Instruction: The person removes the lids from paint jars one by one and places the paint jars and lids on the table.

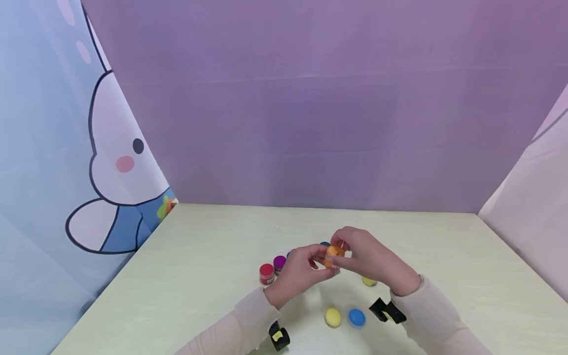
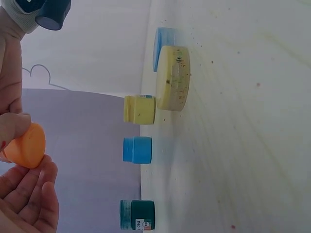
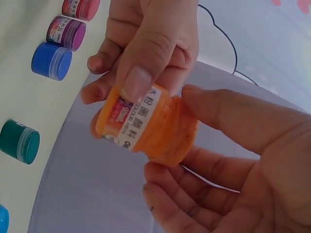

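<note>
Both hands hold an orange paint jar [image 1: 335, 255] above the table, tilted, its printed label facing the right wrist view. My left hand [image 1: 301, 270] grips the labelled body, with the thumb [image 3: 138, 80] pressed across the label. From the other side my right hand [image 1: 372, 257] pinches the jar's other end between thumb [image 3: 218, 109] and fingers. In the left wrist view, the jar [image 2: 33, 145] shows at the left edge, beside left-hand fingers [image 2: 34, 194]. Part of the jar is covered by fingers.
Red [image 1: 266, 273], purple [image 1: 279, 263], dark blue [image 3: 51, 61] and green [image 2: 137, 215] jars stand behind and left. A yellow jar [image 2: 141, 109] and light blue jar [image 2: 137, 150] stand farther right. Nearer lie squat round yellow [image 1: 333, 317] and blue [image 1: 357, 318] pieces. A purple backdrop [image 1: 328, 108] rises behind.
</note>
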`<control>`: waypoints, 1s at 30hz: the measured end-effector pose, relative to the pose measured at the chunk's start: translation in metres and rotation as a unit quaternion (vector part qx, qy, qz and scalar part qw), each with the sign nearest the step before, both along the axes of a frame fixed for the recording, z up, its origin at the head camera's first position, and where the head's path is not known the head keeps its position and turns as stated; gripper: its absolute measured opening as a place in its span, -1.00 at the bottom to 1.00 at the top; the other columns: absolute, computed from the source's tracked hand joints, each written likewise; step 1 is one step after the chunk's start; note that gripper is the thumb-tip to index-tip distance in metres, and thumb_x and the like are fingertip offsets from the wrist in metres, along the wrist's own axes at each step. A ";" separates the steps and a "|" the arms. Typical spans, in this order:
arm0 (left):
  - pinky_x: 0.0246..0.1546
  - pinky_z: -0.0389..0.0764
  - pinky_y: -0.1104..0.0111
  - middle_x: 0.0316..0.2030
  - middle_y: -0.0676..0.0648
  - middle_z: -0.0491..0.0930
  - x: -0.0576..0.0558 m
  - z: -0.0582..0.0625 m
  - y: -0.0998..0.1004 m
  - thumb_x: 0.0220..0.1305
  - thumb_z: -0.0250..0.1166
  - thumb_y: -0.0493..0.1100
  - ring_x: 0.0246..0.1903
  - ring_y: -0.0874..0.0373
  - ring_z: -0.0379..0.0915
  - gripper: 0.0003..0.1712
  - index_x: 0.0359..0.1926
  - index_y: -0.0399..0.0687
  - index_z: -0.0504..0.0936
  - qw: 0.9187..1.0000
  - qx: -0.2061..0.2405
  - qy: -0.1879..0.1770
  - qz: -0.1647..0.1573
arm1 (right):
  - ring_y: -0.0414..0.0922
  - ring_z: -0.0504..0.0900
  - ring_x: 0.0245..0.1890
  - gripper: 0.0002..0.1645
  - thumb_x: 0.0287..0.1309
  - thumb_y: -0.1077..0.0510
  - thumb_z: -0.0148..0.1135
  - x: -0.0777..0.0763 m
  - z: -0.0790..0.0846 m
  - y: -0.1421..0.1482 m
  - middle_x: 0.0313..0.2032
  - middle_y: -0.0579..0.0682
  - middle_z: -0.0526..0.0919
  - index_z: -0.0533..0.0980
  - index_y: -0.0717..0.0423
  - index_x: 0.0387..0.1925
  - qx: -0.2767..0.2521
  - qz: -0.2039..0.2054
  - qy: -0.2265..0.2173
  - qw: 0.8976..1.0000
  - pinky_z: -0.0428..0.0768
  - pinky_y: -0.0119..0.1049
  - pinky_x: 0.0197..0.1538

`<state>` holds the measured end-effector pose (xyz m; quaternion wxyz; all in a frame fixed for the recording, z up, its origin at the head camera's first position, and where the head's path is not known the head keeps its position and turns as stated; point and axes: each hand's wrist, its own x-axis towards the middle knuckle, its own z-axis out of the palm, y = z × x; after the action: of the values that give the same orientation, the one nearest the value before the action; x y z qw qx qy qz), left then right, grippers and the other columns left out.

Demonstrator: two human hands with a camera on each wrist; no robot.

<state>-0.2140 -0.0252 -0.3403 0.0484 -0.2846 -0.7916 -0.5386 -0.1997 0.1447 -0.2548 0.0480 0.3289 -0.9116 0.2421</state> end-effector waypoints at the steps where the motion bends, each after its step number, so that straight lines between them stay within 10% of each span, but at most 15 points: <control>1: -0.37 0.49 0.41 -0.35 0.25 0.56 0.000 0.000 0.000 0.01 0.37 0.01 -0.35 0.36 0.44 -0.71 -0.20 0.12 0.57 1.000 0.001 0.001 -0.001 | -0.18 0.43 -0.39 -0.78 -0.04 0.16 0.33 -0.001 0.000 0.001 -0.41 -0.16 0.45 0.47 0.10 -0.35 0.000 0.010 0.007 1.000 0.49 -0.35 -0.37; 18: -0.37 0.50 0.40 -0.32 0.25 0.56 -0.004 -0.003 -0.002 0.03 0.34 0.04 -0.33 0.36 0.45 -0.67 -0.15 0.13 0.56 1.000 0.001 -0.006 0.004 | -0.22 0.44 -0.30 -0.70 -0.10 0.28 0.32 -0.005 0.000 0.008 -0.29 -0.17 0.48 0.48 0.09 -0.25 -0.017 0.063 0.071 0.995 0.51 -0.29 -0.20; 30: -0.34 0.50 0.39 -0.33 0.25 0.55 -0.005 -0.004 -0.005 0.00 0.37 0.03 -0.33 0.33 0.45 -0.67 -0.16 0.16 0.57 0.999 0.005 -0.031 0.018 | -0.22 0.46 -0.33 -0.71 -0.10 0.23 0.33 0.002 -0.003 0.032 -0.35 -0.20 0.47 0.46 0.07 -0.28 0.015 0.010 0.025 1.000 0.52 -0.28 -0.23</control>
<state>-0.2193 -0.0305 -0.3445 0.0347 -0.2532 -0.7949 -0.5503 -0.1979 0.1768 -0.2582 0.0636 0.3448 -0.9101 0.2209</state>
